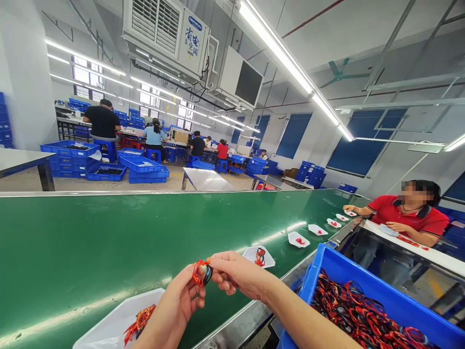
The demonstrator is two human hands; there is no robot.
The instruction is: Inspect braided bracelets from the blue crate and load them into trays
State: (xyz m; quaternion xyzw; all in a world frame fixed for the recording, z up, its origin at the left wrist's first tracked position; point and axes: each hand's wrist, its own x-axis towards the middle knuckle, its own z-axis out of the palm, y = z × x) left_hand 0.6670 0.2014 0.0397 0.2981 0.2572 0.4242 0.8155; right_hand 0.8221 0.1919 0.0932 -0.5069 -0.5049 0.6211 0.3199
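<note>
A small looped cord bracelet [201, 274], red-orange on one side and dark on the other, is held up over the green conveyor belt [109, 237]. My left hand [183, 296] pinches its red side between thumb and fingers. On the dark side, my right hand [234, 275] grips it with thumb and forefinger. Below my left forearm lies a white angular tray [105, 317] with red and dark cords [142, 320], partly hidden by the arm. Just past my right hand is another white tray [271, 261] carrying a similar cord bundle [260, 257].
A blue bin [407, 300] full of red and black cord loops [363, 310] stands at my right. Several white trays with red pieces [299, 240] line the belt further off. A co-worker in red [410, 213] touches the farthest tray. Blue crates [69, 165] stand behind.
</note>
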